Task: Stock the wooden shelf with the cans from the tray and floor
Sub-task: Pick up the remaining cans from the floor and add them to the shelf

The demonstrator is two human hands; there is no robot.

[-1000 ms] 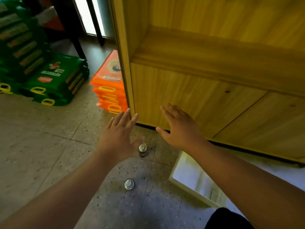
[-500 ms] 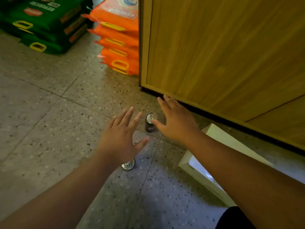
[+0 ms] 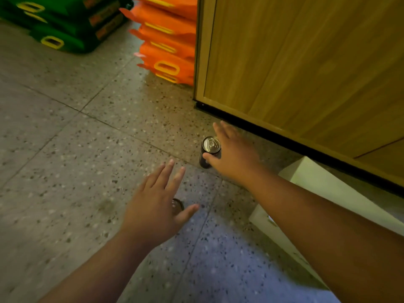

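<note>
Two cans stand on the floor (image 3: pixel 65 149) by the wooden shelf (image 3: pixel 306 62). The right hand (image 3: pixel 231 154), fingers spread, touches the upright can (image 3: pixel 208 149); the left hand (image 3: pixel 153 206) hovers spread-fingered over the second can (image 3: pixel 177 206), beside one white tray (image 3: pixel 328 186).

You look down on speckled terrazzo floor (image 3: pixel 91 149), grey-beige, thin dark joint lines between tiles; stacked green packs (image 3: pixel 65 25) with yellow handle cut-outs at top left; stacked orange packs (image 3: pixel 168 47) beside them, against cabinet side; bluish light patch on floor near bottom.
</note>
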